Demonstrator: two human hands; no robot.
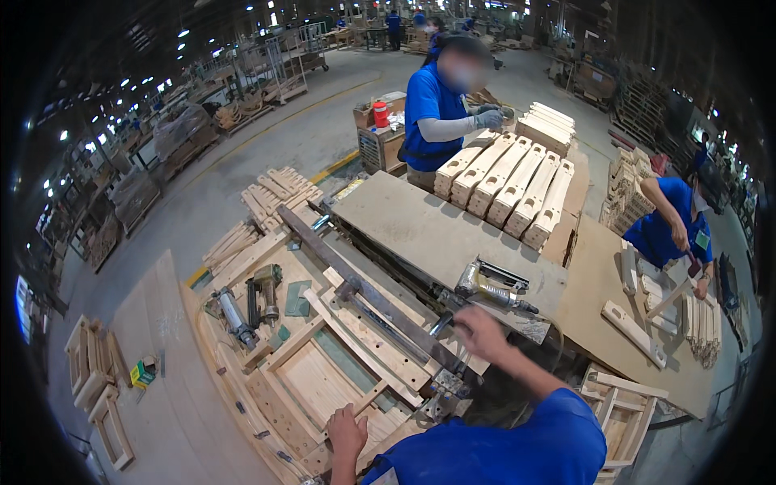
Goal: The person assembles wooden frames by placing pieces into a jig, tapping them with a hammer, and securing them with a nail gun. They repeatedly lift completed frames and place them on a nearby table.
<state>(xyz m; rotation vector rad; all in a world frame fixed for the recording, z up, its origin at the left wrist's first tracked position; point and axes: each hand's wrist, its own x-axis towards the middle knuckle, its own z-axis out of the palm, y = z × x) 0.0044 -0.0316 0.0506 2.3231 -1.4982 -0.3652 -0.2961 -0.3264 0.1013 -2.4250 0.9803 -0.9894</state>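
A pale wooden frame (291, 346) lies in a wooden jig (242, 408) on the bench before me. My left hand (347, 432) rests at the frame's near end, beside a short crosspiece (368, 399), with its fingers extended and the thumb apart. Farther right, my right hand (482, 333) has its fingers bent beside a small metal lever (441, 324); what they grip is hidden. Just beyond that hand lies a nail gun (489, 287). A long dark steel bar (368, 289) crosses over the frame. Two more air tools, a silver one (234, 317) and a dark one (264, 295), lie at the jig's left.
Across the bench, a gloved co-worker (440, 113) stands behind rows of shaped wooden pieces (505, 179). Another person (671, 222) handles wooden parts on the right-hand table (602, 279). A small yellow-green box (144, 372) and small wooden frames (93, 368) sit at left.
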